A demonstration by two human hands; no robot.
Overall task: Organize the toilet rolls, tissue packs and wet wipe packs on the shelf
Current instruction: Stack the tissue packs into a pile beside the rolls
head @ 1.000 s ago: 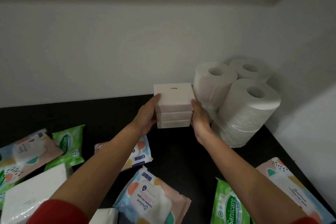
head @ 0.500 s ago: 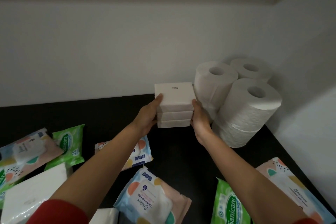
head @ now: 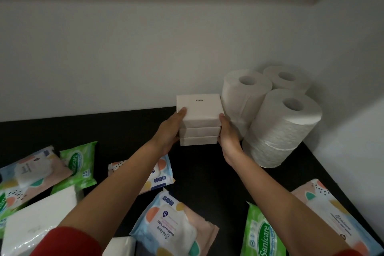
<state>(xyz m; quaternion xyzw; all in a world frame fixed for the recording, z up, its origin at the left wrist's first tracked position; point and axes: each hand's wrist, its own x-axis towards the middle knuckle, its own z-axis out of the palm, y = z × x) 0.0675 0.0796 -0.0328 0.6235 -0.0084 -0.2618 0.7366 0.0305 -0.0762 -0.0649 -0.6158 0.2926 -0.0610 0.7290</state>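
A stack of three white tissue packs (head: 199, 122) stands on the black shelf (head: 116, 131), just left of the toilet rolls (head: 278, 124) piled in the back right corner. My left hand (head: 169, 131) grips the stack's left side, thumb lying on the top pack. My right hand (head: 227, 137) presses against the stack's right side, between the packs and the rolls. Wet wipe packs lie scattered in front: a pastel one (head: 172, 224) at the centre, a green Sanicare one (head: 261, 233) to its right, another pastel one (head: 336, 216) at far right.
More wet wipe packs lie at the left (head: 37, 174), including a green one (head: 80, 164), and one (head: 160, 174) under my left forearm. Large white tissue packs (head: 35, 222) sit at front left. White walls (head: 124, 58) close the back and right side.
Both hands stay on the tissue stack. The stack has shifted only very slightly; nothing else has moved.
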